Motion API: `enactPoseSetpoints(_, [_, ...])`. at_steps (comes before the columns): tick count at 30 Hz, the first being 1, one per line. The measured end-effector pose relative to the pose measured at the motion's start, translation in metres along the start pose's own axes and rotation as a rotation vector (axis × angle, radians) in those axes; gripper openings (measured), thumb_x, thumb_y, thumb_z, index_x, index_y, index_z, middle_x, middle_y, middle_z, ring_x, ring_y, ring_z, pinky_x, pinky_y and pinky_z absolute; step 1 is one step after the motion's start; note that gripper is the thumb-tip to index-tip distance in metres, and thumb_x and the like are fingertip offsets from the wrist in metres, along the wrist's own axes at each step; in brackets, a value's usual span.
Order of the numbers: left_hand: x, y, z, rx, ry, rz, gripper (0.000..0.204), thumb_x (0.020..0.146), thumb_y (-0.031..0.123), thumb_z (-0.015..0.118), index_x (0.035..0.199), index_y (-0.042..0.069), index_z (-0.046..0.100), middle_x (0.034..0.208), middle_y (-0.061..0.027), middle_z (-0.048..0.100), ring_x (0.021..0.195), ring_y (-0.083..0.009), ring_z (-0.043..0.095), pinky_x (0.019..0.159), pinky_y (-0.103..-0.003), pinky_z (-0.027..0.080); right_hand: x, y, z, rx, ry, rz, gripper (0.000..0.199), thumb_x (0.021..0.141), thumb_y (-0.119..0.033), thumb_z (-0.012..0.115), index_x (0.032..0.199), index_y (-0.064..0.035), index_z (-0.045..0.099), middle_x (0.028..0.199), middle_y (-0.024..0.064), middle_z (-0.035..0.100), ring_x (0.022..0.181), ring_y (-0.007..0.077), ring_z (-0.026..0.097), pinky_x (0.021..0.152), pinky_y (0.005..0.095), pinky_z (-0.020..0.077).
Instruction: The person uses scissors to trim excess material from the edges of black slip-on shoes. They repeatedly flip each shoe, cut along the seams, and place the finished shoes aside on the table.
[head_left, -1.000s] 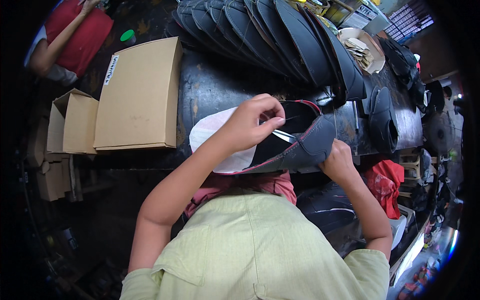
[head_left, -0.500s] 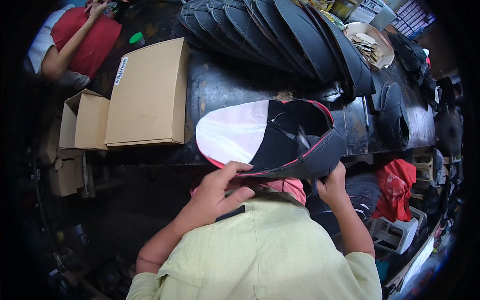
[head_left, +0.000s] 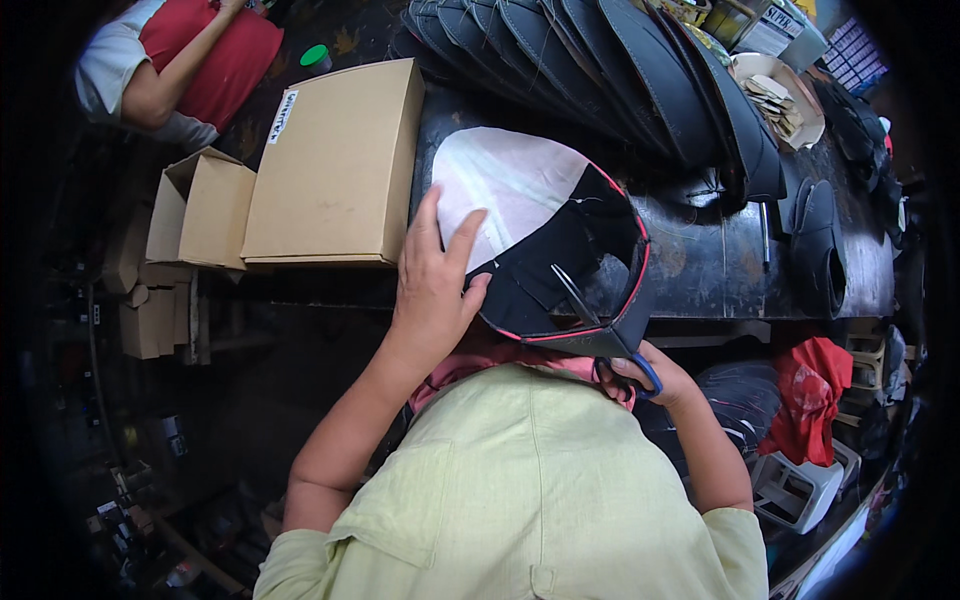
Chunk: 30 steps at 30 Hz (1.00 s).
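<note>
A dark shoe upper point(head_left: 520, 265) with pink-white toe lining, black lining and a red-pink edge is tilted above the near edge of the table. My left hand point(head_left: 435, 285) grips its left side, with some fingers resting on the pale lining. In my right hand point(head_left: 665, 375) is a pair of scissors point(head_left: 648, 378), a finger or thumb through the blue-rimmed handles. The slim metal blades show inside the upper's opening. The upper's near wall hides the stretch between handles and blades, so I cannot tell whether they are cutting.
A long row of dark shoe uppers point(head_left: 620, 80) leans across the back of the dark table point(head_left: 690, 270). Left stand cardboard boxes point(head_left: 335, 165) and a green-lidded jar point(head_left: 316, 58), near another person point(head_left: 200, 70). Right are a tray of pale pieces point(head_left: 780, 95) and another upper point(head_left: 820, 255).
The upper has tilted, its toe rising away from me. My left hand has moved up along its left side. The scissors' handles and blades have come into clearer view.
</note>
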<state>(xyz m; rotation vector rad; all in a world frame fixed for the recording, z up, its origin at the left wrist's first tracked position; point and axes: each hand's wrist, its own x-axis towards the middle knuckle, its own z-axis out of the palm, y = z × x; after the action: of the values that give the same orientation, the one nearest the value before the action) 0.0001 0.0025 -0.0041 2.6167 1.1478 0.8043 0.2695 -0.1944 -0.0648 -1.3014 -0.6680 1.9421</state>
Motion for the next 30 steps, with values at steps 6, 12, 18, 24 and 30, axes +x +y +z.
enactPoseSetpoints(6, [0.034, -0.019, 0.014, -0.365, -0.457, 0.408, 0.024, 0.080, 0.010, 0.080, 0.103, 0.007, 0.075, 0.115, -0.0082, 0.070, 0.108, -0.0289, 0.064, 0.093, -0.041, 0.053, -0.002, -0.009, -0.006, -0.021, -0.032, 0.030, 0.034, 0.100, -0.033, 0.070, 0.091, -0.0003, 0.066, 0.076, 0.0069, 0.066, 0.068, 0.0134, 0.063, 0.064, 0.0273, 0.0502])
enactPoseSetpoints(12, [0.047, -0.027, 0.034, -0.328, -0.456, 0.688, 0.015, 0.078, 0.006, 0.073, 0.093, 0.005, 0.073, 0.104, -0.0051, 0.072, 0.088, -0.0250, 0.068, 0.076, -0.037, 0.057, -0.003, -0.011, -0.020, -0.018, -0.280, 0.002, 0.065, 0.086, -0.063, 0.069, 0.087, 0.0014, 0.063, 0.073, 0.0089, 0.062, 0.064, 0.0170, 0.061, 0.059, 0.0283, 0.0477])
enactPoseSetpoints(18, [0.041, -0.018, 0.039, -0.261, -0.430, 0.577, 0.020, 0.079, 0.006, 0.071, 0.098, 0.002, 0.064, 0.099, -0.0092, 0.070, 0.091, -0.0291, 0.068, 0.076, -0.039, 0.058, 0.008, -0.009, -0.022, -0.046, -0.357, 0.133, 0.063, 0.087, -0.060, 0.073, 0.089, 0.0021, 0.066, 0.074, 0.0083, 0.063, 0.063, 0.0160, 0.061, 0.059, 0.0285, 0.0482])
enactPoseSetpoints(24, [0.022, 0.000, 0.029, -0.198, -0.440, 0.279, 0.023, 0.083, 0.007, 0.073, 0.103, 0.000, 0.063, 0.104, -0.0133, 0.067, 0.098, -0.0348, 0.067, 0.082, -0.042, 0.056, 0.009, -0.010, -0.019, -0.106, -0.281, 0.131, 0.065, 0.086, -0.061, 0.075, 0.093, 0.0023, 0.067, 0.075, 0.0074, 0.064, 0.065, 0.0156, 0.063, 0.060, 0.0279, 0.0487])
enactPoseSetpoints(30, [0.000, 0.006, 0.024, -0.385, -0.269, 0.151, 0.027, 0.080, 0.000, 0.077, 0.106, 0.003, 0.071, 0.106, -0.0143, 0.062, 0.096, -0.0338, 0.066, 0.083, -0.040, 0.055, 0.009, 0.003, -0.019, 0.187, -0.402, 0.094, 0.066, 0.089, -0.064, 0.066, 0.097, 0.0012, 0.067, 0.079, 0.0087, 0.064, 0.065, 0.0173, 0.062, 0.061, 0.0294, 0.0476])
